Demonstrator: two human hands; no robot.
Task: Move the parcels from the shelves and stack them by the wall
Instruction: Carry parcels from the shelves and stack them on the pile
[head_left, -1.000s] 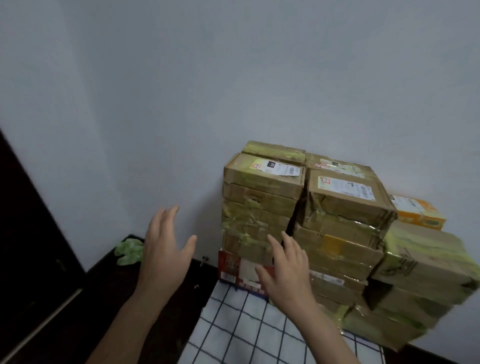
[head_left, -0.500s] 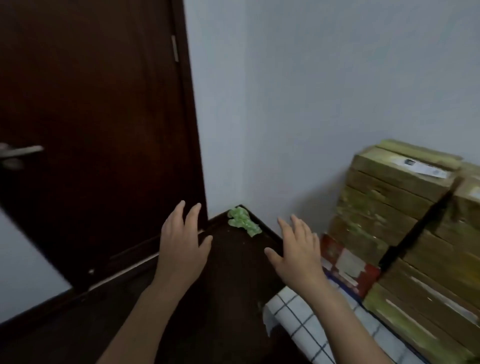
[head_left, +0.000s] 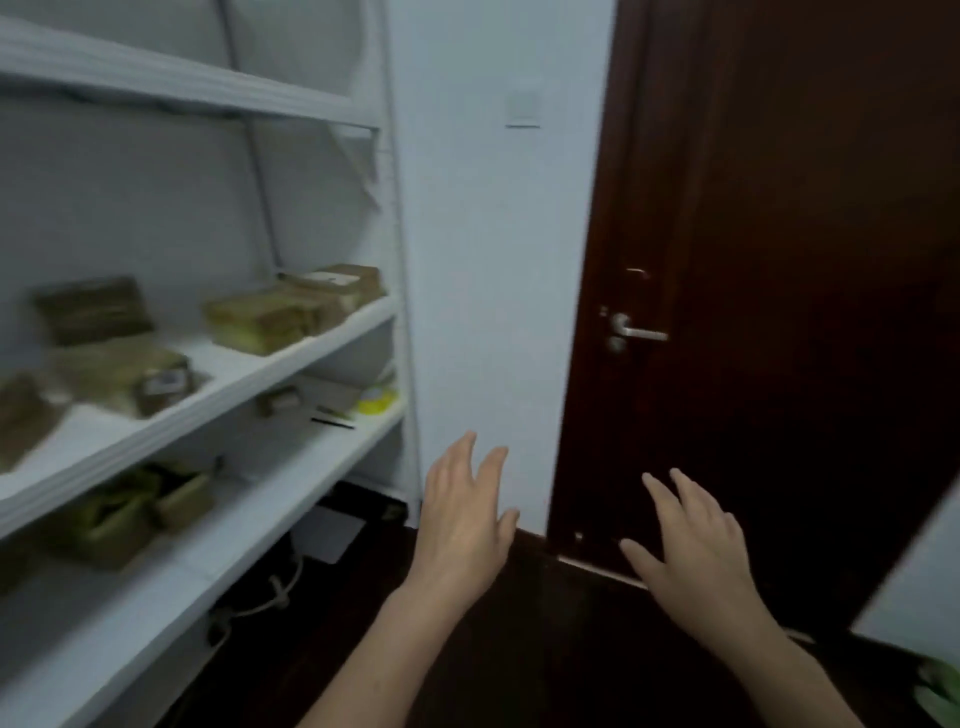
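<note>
White shelves (head_left: 291, 364) fill the left of the view. Several brown taped parcels lie on the middle shelf, one (head_left: 270, 319) near its right end and another (head_left: 122, 374) further left. More parcels (head_left: 130, 512) sit on the shelf below, all blurred. My left hand (head_left: 462, 519) hangs in the air with fingers spread, right of the shelves and holding nothing. My right hand (head_left: 685, 540) is also spread and empty, in front of the door. The stack by the wall is out of view.
A dark wooden door (head_left: 779, 260) with a metal handle (head_left: 631, 332) stands at the right. A yellow tape roll (head_left: 376, 402) lies on the lower shelf. A white cable (head_left: 270, 597) lies on the dark floor under the shelves. Green scrap (head_left: 940, 686) shows at the lower right.
The view has swung left from the parcel stack, past the door, to the shelves. Both hands stay raised, spread and empty throughout.
</note>
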